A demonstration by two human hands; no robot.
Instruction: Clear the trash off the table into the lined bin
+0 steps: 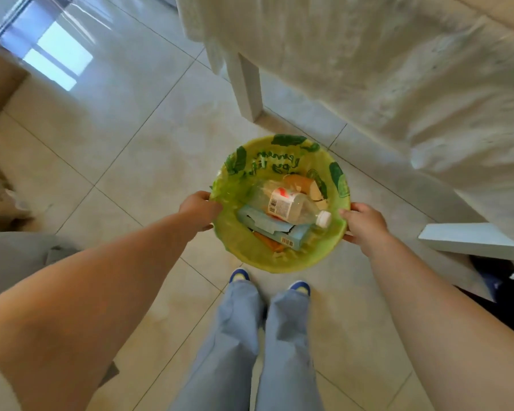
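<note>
lined bin (279, 264) | between hands | left hand (199, 209), right hand (364, 223) grip rim

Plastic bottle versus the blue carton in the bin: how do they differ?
The plastic bottle is clear and rounded, with a white cap and a red-and-white label; the blue carton is opaque, flat-sided and torn open. The bottle lies on top, across the carton, which sits partly beneath it. Both show barcodes, and both lie inside the green-lined bin, whose rim both hands grip.
</note>
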